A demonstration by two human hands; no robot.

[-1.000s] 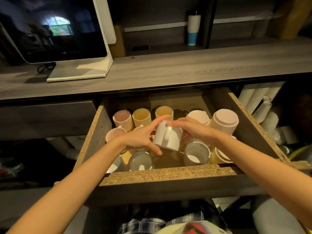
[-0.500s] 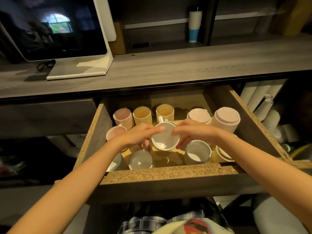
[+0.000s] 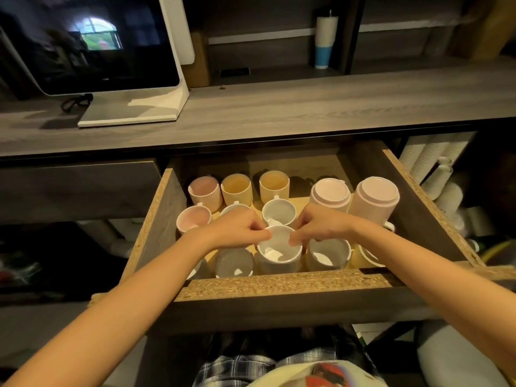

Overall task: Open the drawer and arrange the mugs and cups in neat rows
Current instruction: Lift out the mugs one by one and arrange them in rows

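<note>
We pinch the white mug with both hands, left hand and right hand, seating it in the drawer front row; next, release and straighten.

I have just one view, a wide-angle camera worn on the person's head, looking forward and steeply down. It sits close over the open drawer, whose front edge crosses the lower middle of my frame. The countertop and a monitor fill the top, bent by the lens. Both forearms enter from the bottom corners. With no second view, nothing overlaps.
</note>
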